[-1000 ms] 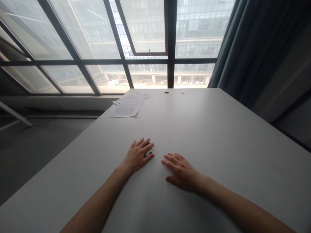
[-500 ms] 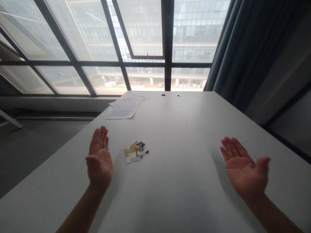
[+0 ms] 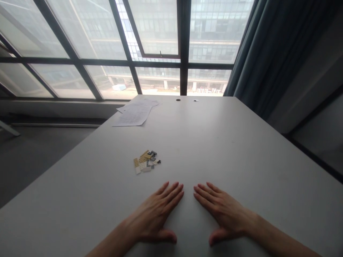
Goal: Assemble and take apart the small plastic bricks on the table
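Note:
Palm down on the white table (image 3: 187, 150), my left hand (image 3: 158, 211) lies flat with its fingers stretched out, holding nothing. Facing it across a narrow gap, my right hand (image 3: 222, 210) also rests flat and open, thumb spread toward me. Beyond my left hand, a little to its left, is a small pile of building bricks (image 3: 144, 159). Tan, white, grey and black pieces lie loosely together there. Neither hand touches the pile.
Printed paper sheets (image 3: 132, 115) lie at the table's far left. Two round cable holes (image 3: 178, 100) sit near the back edge. Large windows (image 3: 158, 78) stand behind the table, and a dark blue curtain (image 3: 248, 53) hangs at the right.
Both hands have come inward and down from wide apart with palms facing each other to flat on the table, fingertips close. The view has tilted slightly; the bricks stay put.

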Demonstrator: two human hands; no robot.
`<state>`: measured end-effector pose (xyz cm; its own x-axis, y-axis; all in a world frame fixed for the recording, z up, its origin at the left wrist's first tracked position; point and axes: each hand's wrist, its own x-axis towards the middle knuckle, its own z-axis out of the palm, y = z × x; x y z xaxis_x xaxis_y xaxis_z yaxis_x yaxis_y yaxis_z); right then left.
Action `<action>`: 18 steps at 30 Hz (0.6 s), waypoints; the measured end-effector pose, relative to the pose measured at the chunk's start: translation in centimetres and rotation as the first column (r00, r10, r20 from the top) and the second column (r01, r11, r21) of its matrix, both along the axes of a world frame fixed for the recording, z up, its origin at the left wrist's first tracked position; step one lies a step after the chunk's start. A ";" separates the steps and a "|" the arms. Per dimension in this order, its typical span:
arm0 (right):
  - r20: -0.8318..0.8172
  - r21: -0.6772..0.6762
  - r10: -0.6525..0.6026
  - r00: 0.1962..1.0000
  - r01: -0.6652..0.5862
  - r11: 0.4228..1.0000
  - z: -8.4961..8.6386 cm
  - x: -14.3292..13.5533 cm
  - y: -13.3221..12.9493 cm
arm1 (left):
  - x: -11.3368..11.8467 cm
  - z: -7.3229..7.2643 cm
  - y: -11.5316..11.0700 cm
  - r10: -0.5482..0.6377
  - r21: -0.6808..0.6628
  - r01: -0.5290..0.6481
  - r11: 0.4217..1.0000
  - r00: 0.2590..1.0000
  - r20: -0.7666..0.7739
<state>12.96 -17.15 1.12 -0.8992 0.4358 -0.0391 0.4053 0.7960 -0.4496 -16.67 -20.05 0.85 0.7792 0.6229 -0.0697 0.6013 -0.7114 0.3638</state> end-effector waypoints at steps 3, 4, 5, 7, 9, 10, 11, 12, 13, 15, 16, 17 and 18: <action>-0.007 -0.040 -0.015 1.000 0.015 0.999 0.3 0.1 -0.3 | -0.1 0.3 0.0 -0.004 -0.019 0.004 1.000 1.000 -0.004; -0.026 -0.056 -0.024 0.999 0.022 0.998 0.2 0.1 -0.3 | 0.0 0.4 0.0 -0.006 -0.024 0.005 1.000 1.000 -0.010; -0.062 -0.077 -0.039 0.997 0.034 0.996 0.0 0.2 -0.4 | 0.0 0.4 -0.1 -0.005 -0.024 0.005 1.000 1.000 -0.013; -0.201 -0.169 -0.132 0.971 0.098 0.981 -0.6 0.2 -0.4 | 0.0 0.2 -0.2 0.005 -0.002 -0.005 1.000 1.000 -0.004; -0.354 -0.336 -0.370 0.859 0.252 0.907 -1.4 0.0 -0.2 | -0.4 -0.1 -0.1 0.053 0.060 -0.055 0.997 0.998 0.033; -0.391 -0.423 -0.509 0.767 0.341 0.840 -1.8 -0.3 0.0 | -0.9 -0.2 0.0 0.096 0.106 -0.102 0.989 0.993 0.061; -0.398 -0.490 -0.621 0.675 0.416 0.766 -2.1 -0.7 0.2 | -1.6 -0.4 0.3 0.148 0.162 -0.162 0.973 0.984 0.095; -0.386 -0.524 -0.692 0.611 0.472 0.709 -2.2 -1.3 0.5 | -2.4 -0.5 0.7 0.205 0.227 -0.233 0.946 0.969 0.138; -0.371 -0.521 -0.719 0.587 0.509 0.685 -2.2 -2.1 0.8 | -3.5 -0.7 1.3 0.265 0.291 -0.310 0.905 0.947 0.184; -0.349 -0.442 -0.662 0.664 0.506 0.741 -1.9 -4.3 1.7 | -6.0 -1.1 2.8 0.371 0.405 -0.458 0.792 0.887 0.277; -0.347 -0.373 -0.607 0.715 0.489 0.789 -1.7 -5.7 2.3 | -7.3 -1.4 3.7 0.447 0.426 -0.545 0.722 0.838 0.314; -0.340 -0.292 -0.541 0.769 0.460 0.838 -1.6 -7.3 3.0 | -8.5 -1.7 4.6 0.508 0.433 -0.601 0.672 0.799 0.321; -0.326 -0.198 -0.489 0.809 0.447 0.872 -1.5 -8.9 3.8 | -9.6 -2.1 5.5 0.570 0.432 -0.644 0.631 0.763 0.305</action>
<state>4.02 -13.37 -0.39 -0.5479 0.8190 0.1705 0.5125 0.4898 -0.7053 -26.27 -14.53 -1.23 0.1898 0.8740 0.4474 0.9365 -0.2979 0.1848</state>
